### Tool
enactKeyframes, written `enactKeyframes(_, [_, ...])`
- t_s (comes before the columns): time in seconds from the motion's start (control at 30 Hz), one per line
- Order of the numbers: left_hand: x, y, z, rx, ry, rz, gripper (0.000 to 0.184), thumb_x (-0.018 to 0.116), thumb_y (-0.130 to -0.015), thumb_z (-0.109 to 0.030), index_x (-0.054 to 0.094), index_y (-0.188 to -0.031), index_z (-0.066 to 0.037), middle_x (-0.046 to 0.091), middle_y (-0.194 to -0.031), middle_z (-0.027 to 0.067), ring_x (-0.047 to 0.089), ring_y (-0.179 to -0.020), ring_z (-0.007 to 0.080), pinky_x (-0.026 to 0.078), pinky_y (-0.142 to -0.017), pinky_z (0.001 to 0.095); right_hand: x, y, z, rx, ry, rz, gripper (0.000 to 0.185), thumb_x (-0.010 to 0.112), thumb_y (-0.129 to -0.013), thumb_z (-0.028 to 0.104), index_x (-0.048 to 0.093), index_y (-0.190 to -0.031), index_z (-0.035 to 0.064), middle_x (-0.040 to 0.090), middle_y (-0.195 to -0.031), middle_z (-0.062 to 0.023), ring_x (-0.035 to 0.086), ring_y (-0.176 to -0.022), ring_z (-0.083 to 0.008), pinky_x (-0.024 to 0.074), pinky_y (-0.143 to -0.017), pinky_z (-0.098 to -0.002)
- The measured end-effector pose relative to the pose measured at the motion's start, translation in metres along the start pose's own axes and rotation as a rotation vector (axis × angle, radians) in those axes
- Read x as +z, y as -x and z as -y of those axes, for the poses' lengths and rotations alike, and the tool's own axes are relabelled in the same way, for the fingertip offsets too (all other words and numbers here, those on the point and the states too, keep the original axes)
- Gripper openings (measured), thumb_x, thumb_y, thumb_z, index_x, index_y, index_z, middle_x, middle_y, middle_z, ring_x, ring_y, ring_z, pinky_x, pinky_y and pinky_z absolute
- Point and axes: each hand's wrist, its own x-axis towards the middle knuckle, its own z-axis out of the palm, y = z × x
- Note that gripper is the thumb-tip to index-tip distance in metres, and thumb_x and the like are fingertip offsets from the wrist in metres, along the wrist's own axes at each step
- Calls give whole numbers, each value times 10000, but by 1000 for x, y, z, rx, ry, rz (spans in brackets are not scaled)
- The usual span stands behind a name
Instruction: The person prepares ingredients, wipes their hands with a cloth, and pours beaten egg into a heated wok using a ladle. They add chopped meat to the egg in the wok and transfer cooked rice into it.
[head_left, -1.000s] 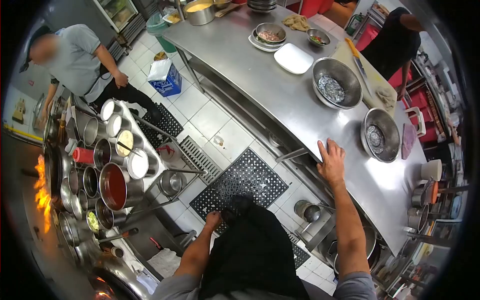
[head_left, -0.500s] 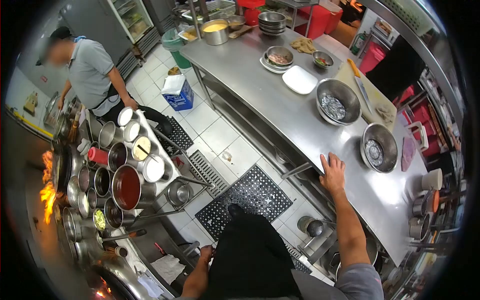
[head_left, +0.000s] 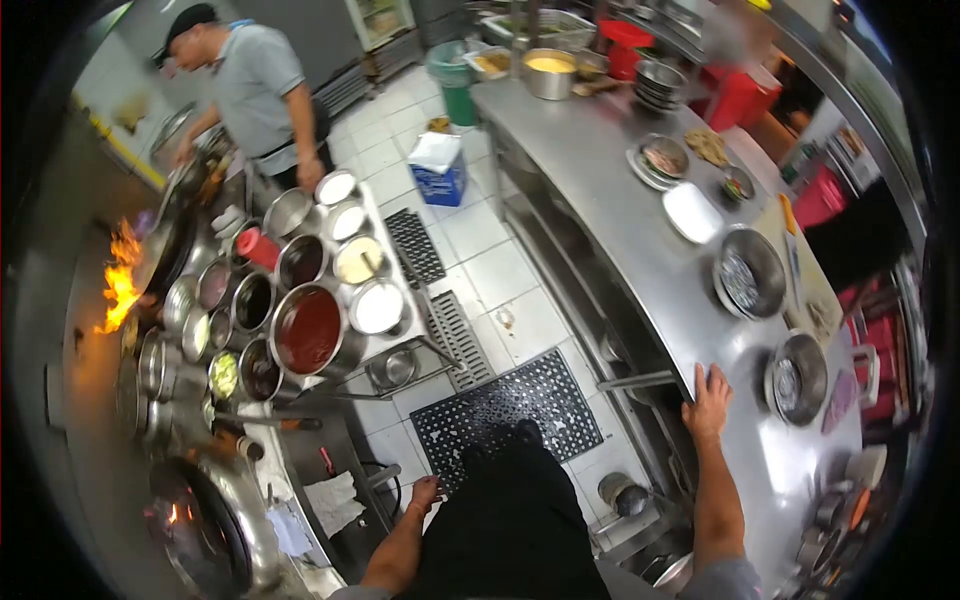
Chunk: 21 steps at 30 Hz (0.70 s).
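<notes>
My right hand lies on the near edge of the steel table, fingers spread and holding nothing. Closest to it on the tabletop is a metal bowl with something shiny inside. Farther along stands a larger metal bowl, which also has shiny, clear-looking contents. My left hand hangs low beside my dark apron, above the floor near the black rubber mat. Its fingers look loosely curled, and I see nothing in them.
At the left, a flame rises by a wok, where a co-worker stands. Pots of sauce, including a red one, crowd the station. A knife lies on a cutting board. A blue box sits on the floor.
My view has swung left, so the table and bowls sit farther right and the stove shows more. My right hand stays on the table edge; my left hangs beside me.
</notes>
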Motion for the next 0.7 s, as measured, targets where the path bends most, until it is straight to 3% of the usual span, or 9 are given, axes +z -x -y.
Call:
enactKeyframes(0.13, [1, 12, 14, -25, 69, -77, 223, 500, -914, -222, 605, -952, -29, 594, -789, 59, 592, -589, 170, 433, -430, 286, 6, 0, -5, 10, 19, 50, 918, 768, -579, 105, 351, -1397, 109, 339, -1393, -205, 326, -1292, -363, 261, -1048, -501])
enactKeyframes(0.17, [4, 19, 16, -25, 105, -123, 225, 512, -905, -239, 605, -876, -35, 585, -726, 56, 556, -531, 164, 406, -414, 283, 9, 1, -5, 10, 34, 51, 936, 768, -579, 103, 335, -1408, 111, 335, -1399, -208, 323, -1293, -366, 258, -1049, -501])
enactKeyframes(0.3, [7, 30, 38, -73, 168, -161, 247, 529, -891, -270, 628, -847, -48, 558, -605, 56, 540, -502, 152, 415, -426, 286, 13, -1, -8, 13, 75, 58, 985, 768, -578, 105, 287, -1438, 118, 320, -1414, -214, 319, -1294, -373, 244, -1058, -499])
enactKeyframes(0.4, [20, 40, 57, -60, 76, -256, 264, 529, -896, -282, 628, -849, -43, 578, -634, 64, 547, -510, 152, 415, -425, 290, 8, -2, -5, 11, 94, 83, 988, 767, -583, 104, 277, -1441, 114, 307, -1417, -228, 317, -1295, -378, 246, -1061, -495])
enactKeyframes(0.47, [33, 51, 68, -33, 184, -286, 278, 516, -898, -283, 631, -820, -42, 587, -645, 62, 562, -532, 161, 428, -441, 289, 7, -3, -5, 4, 109, 107, 981, 764, -596, 104, 268, -1442, 106, 284, -1425, -240, 315, -1296, -390, 256, -1062, -492])
enactKeyframes(0.53, [42, 59, 79, -14, 194, -297, 296, 509, -903, -291, 637, -811, -41, 581, -640, 52, 570, -553, 161, 439, -459, 287, 10, -2, -8, 20, 159, 112, 1003, 766, -593, 107, 248, -1452, 121, 280, -1441, -210, 316, -1305, -382, 281, -1050, -494])
enactKeyframes(0.57, [48, 60, 87, -7, 219, -312, 309, 525, -879, -300, 663, -809, -33, 611, -668, 65, 592, -608, 168, 478, -532, 315, 13, -2, -9, 23, 183, 112, 1014, 766, -592, 109, 238, -1456, 128, 278, -1449, -195, 317, -1309, -377, 293, -1043, -495])
enactKeyframes(0.67, [67, 58, 129, 29, 56, -457, 303, 528, -848, -284, 685, -844, -24, 669, -757, 129, 637, -699, 248, 508, -655, 391, 23, -4, -20, -141, 637, 12, 636, 380, -896, 453, 259, -1465, 198, 451, -1359, -148, 535, -1075, -351, 411, -921, -517])
enactKeyframes(0.7, [72, 63, 130, 43, -290, -539, 295, 521, -811, -264, 692, -891, -36, 682, -869, 183, 650, -819, 340, 497, -779, 439, 33, -2, -27, -145, 697, -24, 557, 334, -932, 394, 279, -1460, 228, 450, -1373, -110, 519, -1105, -315, 401, -943, -492])
